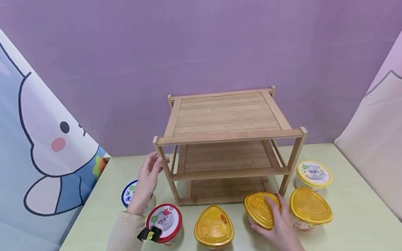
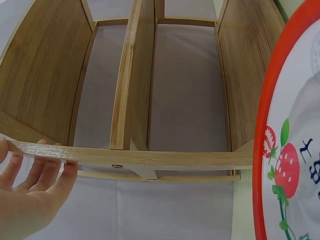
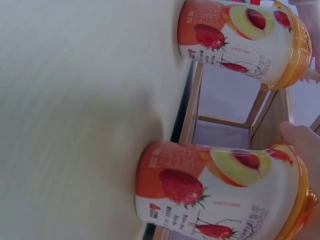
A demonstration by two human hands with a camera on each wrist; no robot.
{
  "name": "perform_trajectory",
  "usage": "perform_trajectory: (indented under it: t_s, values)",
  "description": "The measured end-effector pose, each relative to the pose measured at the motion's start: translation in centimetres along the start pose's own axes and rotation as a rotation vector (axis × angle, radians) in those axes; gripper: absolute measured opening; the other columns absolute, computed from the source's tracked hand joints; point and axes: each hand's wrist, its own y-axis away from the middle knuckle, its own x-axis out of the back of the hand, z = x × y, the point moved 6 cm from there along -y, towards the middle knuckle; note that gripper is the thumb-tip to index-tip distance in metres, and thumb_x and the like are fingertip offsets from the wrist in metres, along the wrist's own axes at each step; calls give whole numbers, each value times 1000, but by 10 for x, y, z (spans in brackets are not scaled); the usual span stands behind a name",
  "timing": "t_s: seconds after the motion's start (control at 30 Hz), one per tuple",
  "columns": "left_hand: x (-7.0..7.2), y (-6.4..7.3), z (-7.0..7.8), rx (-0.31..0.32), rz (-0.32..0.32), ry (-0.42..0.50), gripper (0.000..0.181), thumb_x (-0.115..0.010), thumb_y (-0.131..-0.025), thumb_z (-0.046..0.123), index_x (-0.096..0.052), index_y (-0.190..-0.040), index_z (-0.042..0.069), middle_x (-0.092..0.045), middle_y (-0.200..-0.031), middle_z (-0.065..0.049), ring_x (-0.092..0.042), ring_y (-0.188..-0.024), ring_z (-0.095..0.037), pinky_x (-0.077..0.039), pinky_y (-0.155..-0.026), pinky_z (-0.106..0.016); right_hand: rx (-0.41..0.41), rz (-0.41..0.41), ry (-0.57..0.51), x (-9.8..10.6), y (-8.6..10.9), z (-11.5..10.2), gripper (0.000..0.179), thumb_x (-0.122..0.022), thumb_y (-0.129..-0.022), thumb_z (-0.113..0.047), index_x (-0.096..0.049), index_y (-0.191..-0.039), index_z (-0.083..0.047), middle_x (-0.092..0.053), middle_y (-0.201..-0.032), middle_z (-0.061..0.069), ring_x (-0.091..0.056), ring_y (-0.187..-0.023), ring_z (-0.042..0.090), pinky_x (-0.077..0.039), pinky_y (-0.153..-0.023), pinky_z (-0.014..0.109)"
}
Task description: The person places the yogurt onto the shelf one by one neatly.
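Observation:
A three-tier wooden shelf (image 1: 227,115) stands at the middle of the table. My left hand (image 1: 148,182) holds its front left post, fingers around the wood, as the left wrist view shows the post (image 2: 150,159) in the fingers. With my right hand (image 1: 279,228) I grip a yellow-lidded cup (image 1: 260,208) by its lid, in front of the shelf's right side. That cup leans slightly. In the right wrist view its white and red side (image 3: 200,187) shows printed strawberries and a peach; the hand is mostly out of that view.
A second yellow-lidded cup (image 1: 213,228) stands in front of the shelf, and another (image 1: 310,207) right of my right hand. A yellow-rimmed round tub (image 1: 314,174) is behind it. Near my left forearm are a red-rimmed tub (image 1: 168,220) and a blue-rimmed tub (image 1: 128,192).

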Motion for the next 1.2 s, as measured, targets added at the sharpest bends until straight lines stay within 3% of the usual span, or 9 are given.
perform_trajectory:
  t_s: [0.17, 0.53, 0.7, 0.93, 1.1, 1.2]
  values:
    - [0, 1, 0, 3, -3, 4, 37, -40, -95, 24, -39, -124, 1, -52, -111, -22, -51, -98, -9, -37, -94, -45, -33, 18, -59, -1, -1, 1, 77, -80, -62, -26, -40, -124, -3, -19, -133, 31, -29, -113, 54, -34, -80, 65]
    - [0, 0, 0, -7, -1, 14, 39, -40, -95, 25, -39, -124, 0, -52, -111, -22, -51, -95, -3, -37, -94, -44, -15, 48, -144, -2, -2, 0, 72, -82, -58, -17, -45, -119, -3, -22, -132, 27, -31, -113, 49, -34, -83, 63]
    - [0, 1, 0, 0, 4, 23, 37, -40, -95, 23, -39, -124, 0, -52, -111, -23, -52, -95, -5, -37, -94, -43, 23, 54, -182, 1, -1, -3, 72, -82, -56, -15, -47, -118, -7, -25, -133, 23, -31, -114, 47, -32, -83, 64]
    - [0, 2, 0, -4, -14, 22, 37, -40, -95, 23, -38, -124, 0, -51, -111, -23, -48, -108, -29, -35, -96, -44, 88, 13, -202, 13, -4, -16, 71, -83, -55, -18, -50, -116, -8, -28, -134, 18, -33, -115, 42, -34, -81, 62]
    - [0, 1, -1, 0, -4, 34, 36, -40, -95, 24, -39, -123, 1, -52, -111, -22, -51, -102, -18, -36, -95, -42, 171, -16, -195, 28, -8, -31, 68, -83, -55, -20, -52, -115, -10, -32, -132, 15, -39, -112, 42, -38, -79, 60]
    - [0, 1, -1, -2, -8, 42, 36, -40, -95, 24, -39, -123, 2, -52, -111, -23, -51, -103, -20, -36, -95, -42, 186, -46, -190, 37, -12, -38, 69, -83, -56, -21, -51, -116, -13, -32, -133, 12, -39, -112, 40, -39, -79, 59]
